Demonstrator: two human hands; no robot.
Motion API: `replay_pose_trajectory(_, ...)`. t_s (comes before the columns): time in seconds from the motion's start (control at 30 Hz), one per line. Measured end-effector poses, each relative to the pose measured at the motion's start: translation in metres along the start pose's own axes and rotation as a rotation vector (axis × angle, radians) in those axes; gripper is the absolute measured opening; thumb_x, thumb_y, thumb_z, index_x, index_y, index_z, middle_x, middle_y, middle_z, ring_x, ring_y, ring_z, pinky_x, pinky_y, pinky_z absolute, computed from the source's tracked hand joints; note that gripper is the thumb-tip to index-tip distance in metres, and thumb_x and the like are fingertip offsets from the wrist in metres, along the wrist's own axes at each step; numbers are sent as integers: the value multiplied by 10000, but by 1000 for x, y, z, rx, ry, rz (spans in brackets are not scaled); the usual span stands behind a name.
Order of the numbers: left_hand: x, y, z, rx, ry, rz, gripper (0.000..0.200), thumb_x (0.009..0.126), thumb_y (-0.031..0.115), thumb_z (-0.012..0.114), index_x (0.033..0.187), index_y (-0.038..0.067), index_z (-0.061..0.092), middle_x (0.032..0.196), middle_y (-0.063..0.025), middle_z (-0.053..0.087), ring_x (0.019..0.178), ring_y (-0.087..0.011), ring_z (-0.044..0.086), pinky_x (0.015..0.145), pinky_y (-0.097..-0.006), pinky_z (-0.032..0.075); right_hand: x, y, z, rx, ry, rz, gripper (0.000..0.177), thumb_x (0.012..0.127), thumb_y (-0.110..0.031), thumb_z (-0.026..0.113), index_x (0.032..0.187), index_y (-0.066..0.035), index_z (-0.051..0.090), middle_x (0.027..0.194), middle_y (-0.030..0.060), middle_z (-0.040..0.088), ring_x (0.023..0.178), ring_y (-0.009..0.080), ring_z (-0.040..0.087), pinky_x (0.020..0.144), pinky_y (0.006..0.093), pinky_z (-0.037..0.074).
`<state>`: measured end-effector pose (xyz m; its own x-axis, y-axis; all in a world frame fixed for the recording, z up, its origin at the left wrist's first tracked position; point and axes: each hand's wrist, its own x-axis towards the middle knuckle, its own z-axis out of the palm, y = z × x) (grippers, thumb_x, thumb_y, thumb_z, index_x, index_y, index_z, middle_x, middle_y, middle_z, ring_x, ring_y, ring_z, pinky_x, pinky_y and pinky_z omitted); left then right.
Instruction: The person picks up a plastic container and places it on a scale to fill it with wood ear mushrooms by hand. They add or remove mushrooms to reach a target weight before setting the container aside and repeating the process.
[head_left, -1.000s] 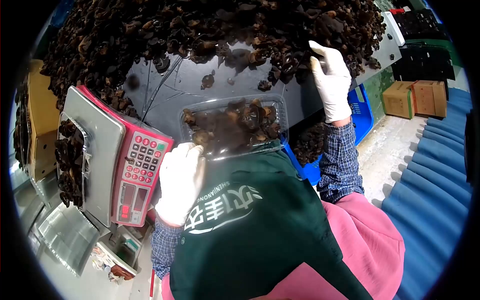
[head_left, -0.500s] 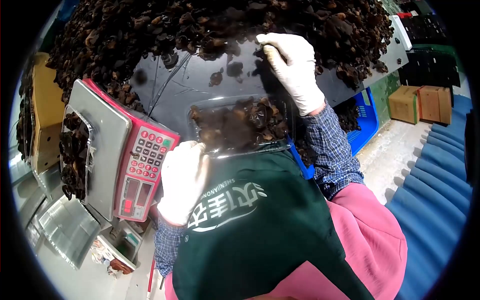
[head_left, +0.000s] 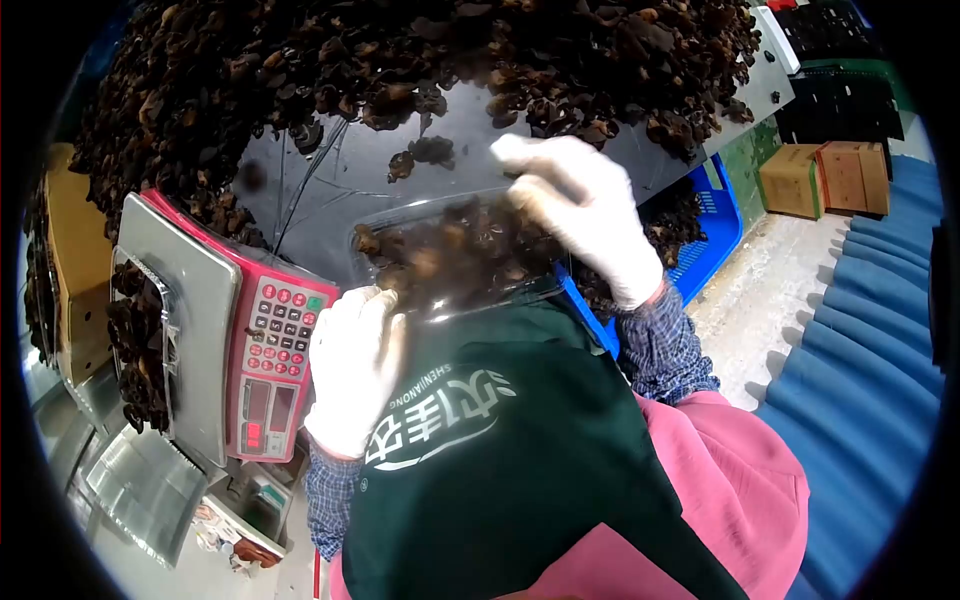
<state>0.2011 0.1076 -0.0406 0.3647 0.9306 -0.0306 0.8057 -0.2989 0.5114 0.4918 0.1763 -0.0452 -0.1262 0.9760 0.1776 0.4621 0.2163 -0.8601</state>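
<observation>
A clear plastic tray holds dark brown, wet-looking pieces like wood ear mushrooms. My left hand, in a white glove, has its fingertips closed on the tray's near left corner. Above the right end of the tray is my right hand, also gloved in white. Its thumb and fingers are bent but apart, and I see nothing between them. Beyond the tray, a large heap of the same mushrooms covers the far part of the dark tabletop.
On the left, a red and grey scale bears another filled tray. Empty clear trays are stacked lower left. A blue basket with mushrooms stands at right, near cardboard boxes. A few loose mushrooms lie before the heap.
My right hand has come back from the heap's edge to above the tray, and its thumb and fingers have parted. My left hand stays at the tray's corner. The whole view has shifted slightly.
</observation>
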Motion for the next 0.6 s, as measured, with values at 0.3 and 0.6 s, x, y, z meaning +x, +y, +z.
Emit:
replay_pose_trajectory(0.3,-2,-1,4,11,-6,33,236,913,97,725,1141,57,680,1116,-107,677,972,-290,648,873,-399,513,7,72,-17,-563,192,14,297,909,-229,755,1191,-144,716,1046,51,662,877,226,689,762,339,560)
replay_pose_trajectory(0.6,-1,0,0,-76,19,53,204,902,89,729,1098,54,683,1081,-116,680,935,-292,652,848,-398,516,17,70,-52,-220,282,145,190,955,-143,749,1123,-54,738,833,32,699,720,99,644,680,261,536)
